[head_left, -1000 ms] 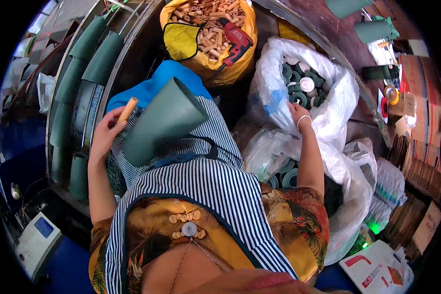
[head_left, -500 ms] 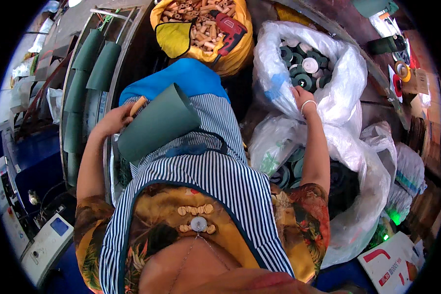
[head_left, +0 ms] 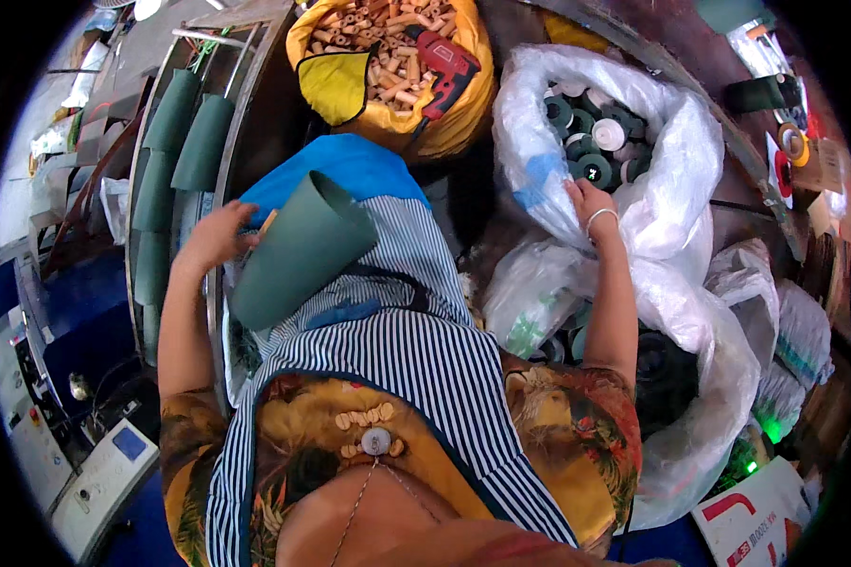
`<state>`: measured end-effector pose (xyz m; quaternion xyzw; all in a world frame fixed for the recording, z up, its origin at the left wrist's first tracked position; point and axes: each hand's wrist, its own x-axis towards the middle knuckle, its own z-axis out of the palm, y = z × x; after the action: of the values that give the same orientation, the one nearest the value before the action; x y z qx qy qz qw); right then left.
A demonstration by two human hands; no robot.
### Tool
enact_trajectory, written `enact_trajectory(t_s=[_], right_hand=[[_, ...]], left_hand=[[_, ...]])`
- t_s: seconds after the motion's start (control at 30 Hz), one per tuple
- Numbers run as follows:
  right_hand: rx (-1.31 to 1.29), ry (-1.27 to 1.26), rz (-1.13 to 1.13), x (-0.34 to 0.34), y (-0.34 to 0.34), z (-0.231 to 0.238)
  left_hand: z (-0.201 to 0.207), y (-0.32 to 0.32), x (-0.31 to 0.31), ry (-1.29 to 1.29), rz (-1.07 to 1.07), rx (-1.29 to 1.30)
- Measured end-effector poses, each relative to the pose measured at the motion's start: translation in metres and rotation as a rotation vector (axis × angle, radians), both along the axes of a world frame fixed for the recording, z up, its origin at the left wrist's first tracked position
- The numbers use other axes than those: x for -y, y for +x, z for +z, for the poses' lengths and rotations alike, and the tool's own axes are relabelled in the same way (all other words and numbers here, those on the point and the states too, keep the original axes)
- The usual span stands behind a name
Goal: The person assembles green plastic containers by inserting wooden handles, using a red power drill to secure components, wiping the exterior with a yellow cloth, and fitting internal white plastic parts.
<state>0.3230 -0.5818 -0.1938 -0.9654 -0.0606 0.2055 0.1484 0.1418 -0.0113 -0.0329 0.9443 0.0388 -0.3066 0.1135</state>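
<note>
A dark green tapered tube [head_left: 303, 255], wide open at its upper end, lies slanted across my lap on the striped apron. My left hand [head_left: 219, 236] is beside its left side with fingers spread. A short bit of a tan wooden peg [head_left: 269, 221] shows between that hand and the tube, mostly hidden. On the near rim of a clear plastic bag [head_left: 667, 194], the fingers of my right hand [head_left: 591, 200] are bent and closed on the plastic. Inside that bag are several round dark green and white caps [head_left: 591, 142].
Ahead, a yellow sack [head_left: 482, 104] holds many wooden pegs, with a red power drill [head_left: 446, 68] on top. Left, green tubes [head_left: 203, 142] fill a metal-framed rack. A second plastic bag [head_left: 728, 397] of dark round parts stands right. A white machine [head_left: 104, 472] is lower left.
My left hand has loosened from the wooden peg and drawn slightly left, its fingers spreading. The tube has shifted a little on my lap. My right hand stays at the bag's rim.
</note>
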Motion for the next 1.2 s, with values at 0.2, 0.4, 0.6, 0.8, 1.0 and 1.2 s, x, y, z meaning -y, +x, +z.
enact_trajectory(t_s=[0.2,0.4,0.6,0.8,1.0,1.2], right_hand=[[-0.017,-0.009,-0.014,-0.008,-0.001,0.005],[0.322,-0.140,0.078,-0.003,-0.013,0.009],[0.840,-0.820,-0.116,0.019,0.019,0.067],[0.382,-0.465,-1.055,0.083,0.084,0.070],[0.509,0.694,-1.357,0.208,0.049,0.043],[0.841,0.372,-1.029,0.326,-0.026,0.202]], left_hand=[[-0.015,0.148,0.074,-0.048,-0.246,0.632],[-0.126,0.280,0.264,-0.770,0.390,-0.002],[-0.191,0.285,0.340,-0.850,0.775,-0.201],[-0.253,0.281,0.323,-1.091,0.865,-0.285],[-0.186,0.279,0.329,-1.556,0.872,-0.347],[-0.042,0.269,0.403,-1.967,0.494,-0.424]])
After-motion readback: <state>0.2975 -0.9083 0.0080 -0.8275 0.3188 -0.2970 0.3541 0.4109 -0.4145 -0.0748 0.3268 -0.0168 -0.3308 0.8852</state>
